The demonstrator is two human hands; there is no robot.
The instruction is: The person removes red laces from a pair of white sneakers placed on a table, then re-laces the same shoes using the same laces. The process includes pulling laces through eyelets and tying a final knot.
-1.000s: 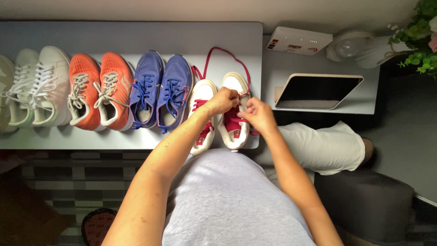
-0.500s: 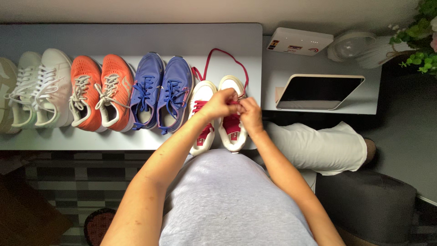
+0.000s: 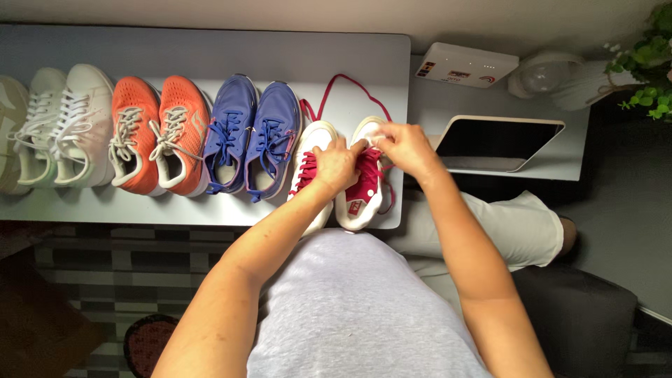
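Fingers of both hands are pinched together on the red lace at the toe end of the right-hand white shoe (image 3: 362, 183); the left hand (image 3: 336, 164) and right hand (image 3: 406, 148) nearly touch. That shoe sits at the table's (image 3: 210, 52) front right corner beside its twin (image 3: 308, 168). Leftward stand blue shoes (image 3: 253, 140), orange shoes (image 3: 157, 133) and pale ones (image 3: 59, 126).

grey table (image 3: 210, 49), white side shelf (image 3: 448, 105), checkered floor (image 3: 84, 273), dim light.

One head-worn camera looks steeply down, seemingly close, over the grey table (image 3: 210, 49).
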